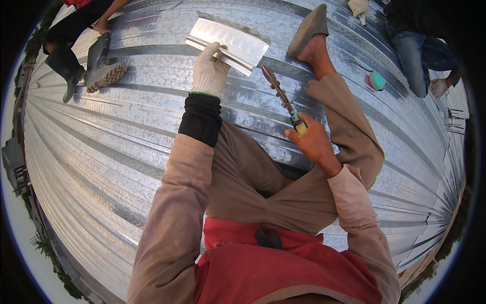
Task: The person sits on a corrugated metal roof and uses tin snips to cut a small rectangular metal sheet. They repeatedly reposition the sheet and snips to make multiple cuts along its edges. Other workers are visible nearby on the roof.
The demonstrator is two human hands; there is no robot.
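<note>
Your L grip (210,73) is closed on the bent metal piece (230,39) at approx. 12 o'clock, gloved prob. bc such metal may cut, while your bare R grip (315,139) holds the snips (286,101) at 1 o'clock, prob. so blades (269,76) point away from you.

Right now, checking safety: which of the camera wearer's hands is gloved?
The left hand, in a white knitted glove; the bare right hand grips brownish metal snips.

Soft daylight, heavy edge distortion
</note>
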